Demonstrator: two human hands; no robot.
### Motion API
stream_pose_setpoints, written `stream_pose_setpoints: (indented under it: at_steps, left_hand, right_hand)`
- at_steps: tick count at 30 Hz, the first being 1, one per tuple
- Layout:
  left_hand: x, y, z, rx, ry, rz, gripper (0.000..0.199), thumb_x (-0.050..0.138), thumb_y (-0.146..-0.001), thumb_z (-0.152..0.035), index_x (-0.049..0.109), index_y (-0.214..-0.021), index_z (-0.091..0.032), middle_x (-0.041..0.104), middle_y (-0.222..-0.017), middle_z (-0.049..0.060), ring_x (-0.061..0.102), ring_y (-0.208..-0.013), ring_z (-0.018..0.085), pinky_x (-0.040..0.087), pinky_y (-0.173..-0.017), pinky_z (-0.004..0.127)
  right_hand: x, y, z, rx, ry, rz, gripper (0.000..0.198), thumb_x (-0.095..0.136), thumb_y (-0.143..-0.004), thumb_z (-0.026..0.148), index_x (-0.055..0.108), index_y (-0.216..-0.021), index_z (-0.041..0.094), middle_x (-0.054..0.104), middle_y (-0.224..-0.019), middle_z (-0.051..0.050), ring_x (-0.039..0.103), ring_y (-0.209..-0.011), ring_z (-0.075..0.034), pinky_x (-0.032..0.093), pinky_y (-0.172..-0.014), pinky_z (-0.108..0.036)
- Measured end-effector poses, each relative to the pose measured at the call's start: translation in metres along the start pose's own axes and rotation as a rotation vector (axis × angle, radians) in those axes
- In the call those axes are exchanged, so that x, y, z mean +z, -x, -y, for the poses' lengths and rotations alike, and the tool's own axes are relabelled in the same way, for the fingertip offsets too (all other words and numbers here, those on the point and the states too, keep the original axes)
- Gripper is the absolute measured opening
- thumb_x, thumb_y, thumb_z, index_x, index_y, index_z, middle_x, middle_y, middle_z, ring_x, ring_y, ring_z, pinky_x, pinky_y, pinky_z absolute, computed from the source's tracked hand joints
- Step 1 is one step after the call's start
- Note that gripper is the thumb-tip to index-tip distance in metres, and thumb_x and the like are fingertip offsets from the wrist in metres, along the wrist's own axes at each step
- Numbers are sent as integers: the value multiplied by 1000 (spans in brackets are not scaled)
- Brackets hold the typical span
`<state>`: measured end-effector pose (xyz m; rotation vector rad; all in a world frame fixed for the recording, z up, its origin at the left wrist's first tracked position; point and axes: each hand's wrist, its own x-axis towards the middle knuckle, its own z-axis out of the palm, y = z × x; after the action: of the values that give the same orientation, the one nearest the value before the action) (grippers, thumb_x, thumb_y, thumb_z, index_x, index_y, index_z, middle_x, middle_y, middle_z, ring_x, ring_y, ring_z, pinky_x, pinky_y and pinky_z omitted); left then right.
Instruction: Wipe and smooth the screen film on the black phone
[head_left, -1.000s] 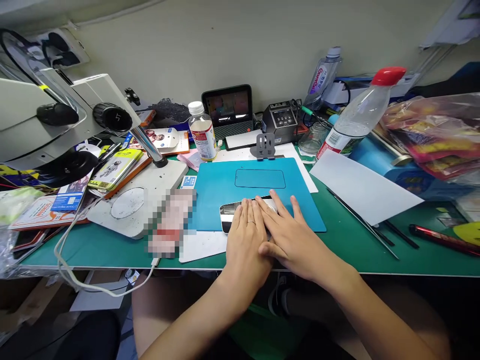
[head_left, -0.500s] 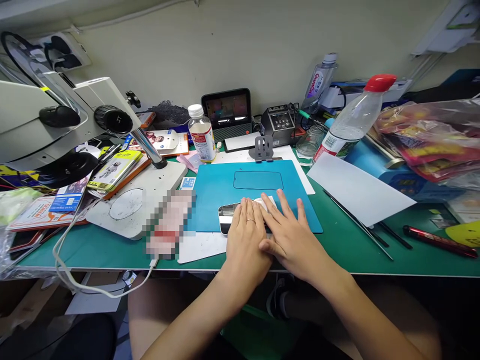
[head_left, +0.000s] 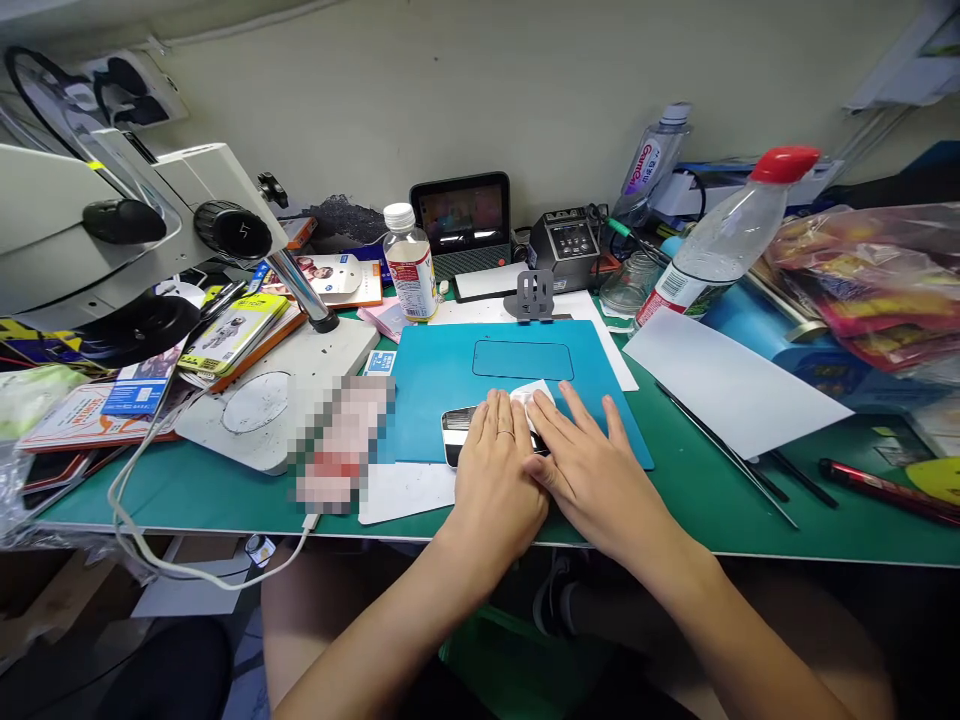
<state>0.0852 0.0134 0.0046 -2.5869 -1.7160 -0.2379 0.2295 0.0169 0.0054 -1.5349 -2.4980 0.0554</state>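
A smartphone with a dark, glossy face (head_left: 456, 432) lies lengthwise on the blue mat, largely hidden under my hands. My left hand (head_left: 499, 470) rests flat on it, fingers stretched out and close together, a ring on one finger. My right hand (head_left: 592, 460) lies over the phone's right part, fingers extended and somewhat spread, its thumb against the left hand. A crumpled white wipe (head_left: 534, 392) shows by the fingertips of both hands, partly beneath the right fingers. The blue mat (head_left: 427, 370) carries a black phone outline behind the hands.
At the left stand a microscope (head_left: 232, 230) and a blurred-out pink item (head_left: 345, 440) on a white cable. A labelled bottle (head_left: 411, 265), a small screen (head_left: 461, 215) and a black soldering station (head_left: 562, 245) line the back. Rightward are a red-capped bottle (head_left: 724, 235), white paper (head_left: 739, 385) and tweezers (head_left: 727, 455).
My right hand has shifted slightly, and more of the white wipe shows by the fingertips. My left hand stays flat on the phone. The whole view has moved a little.
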Motion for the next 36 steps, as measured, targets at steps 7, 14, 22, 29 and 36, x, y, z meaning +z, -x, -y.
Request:
stream_pose_setpoints:
  at_steps: [7,14,22,29,36]
  left_hand:
    - [4,30,-8,34,-26,-72,61,35,-103,-34,37,-151,3,34,-158,24,28,-149,36,31,-121,49]
    - [-1,-2,4,24,-35,19,62,41,-97,-27,37,-150,3,38,-156,22,29,-149,35,25,-123,47]
    - [5,32,-8,60,-73,-90,61,31,-103,-34,39,-149,6,36,-156,25,30,-147,37,31,-121,49]
    - [3,-2,1,46,-50,-14,61,38,-97,-25,38,-149,5,38,-156,23,30,-148,36,26,-123,49]
    - [9,8,3,109,-66,-59,64,41,-97,-27,30,-153,3,31,-160,24,22,-151,37,24,-123,50]
  right_hand:
    - [-3,22,9,-85,19,17,82,19,-98,68,37,-155,13,39,-159,-13,22,-152,-37,22,-117,-69]
    - [0,-10,1,10,-40,67,81,14,-98,68,31,-157,15,36,-161,-11,20,-153,-34,19,-118,-68]
    - [3,21,9,-47,-40,60,87,21,-95,73,28,-159,14,30,-163,-11,15,-154,-34,18,-119,-67]
    - [-1,-8,1,53,-49,96,82,13,-97,69,28,-159,16,29,-164,-7,14,-155,-34,16,-120,-66]
    - [3,3,11,82,6,28,82,16,-99,67,33,-156,11,32,-162,-10,19,-153,-36,22,-119,-65]
